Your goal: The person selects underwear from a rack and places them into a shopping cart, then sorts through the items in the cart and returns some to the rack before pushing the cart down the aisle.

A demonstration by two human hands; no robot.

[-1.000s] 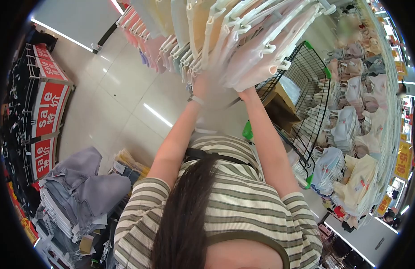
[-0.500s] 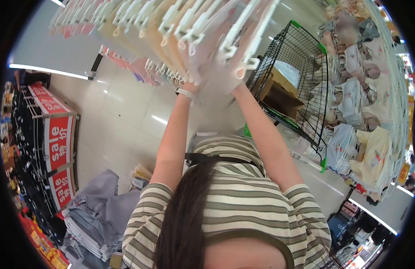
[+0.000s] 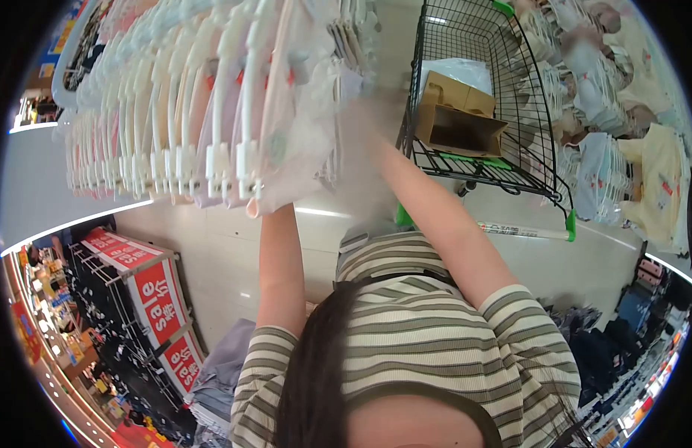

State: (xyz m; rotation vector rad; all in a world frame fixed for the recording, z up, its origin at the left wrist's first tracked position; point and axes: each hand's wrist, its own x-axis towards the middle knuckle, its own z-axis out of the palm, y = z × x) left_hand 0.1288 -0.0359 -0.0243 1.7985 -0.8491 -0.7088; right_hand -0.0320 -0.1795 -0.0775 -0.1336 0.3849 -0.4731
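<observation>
A rack of pastel garments on white plastic hangers [image 3: 159,134] fills the upper left. My left forearm [image 3: 281,261] reaches up behind the nearest garment, a pale pink one in a clear wrapper [image 3: 305,142]; the hand itself is hidden there. On the right side of that garment is my right hand [image 3: 370,138], smeared by blur. I cannot make out its fingers or whether they grip the cloth. Further hanging pieces [image 3: 349,37] show just above it.
A black wire shopping cart [image 3: 536,127] with green corners holds an open brown cardboard box [image 3: 465,123] and a white plastic bag [image 3: 458,71]. Hanging bras and tops [image 3: 600,179] line the right. Red sale signs [image 3: 163,306] front a display at left, near grey folded clothing [image 3: 222,358].
The view has shifted, and the hanger rack now appears lower and further left, larger. My left hand has gone from sight behind the garments. The cart sits higher in view.
</observation>
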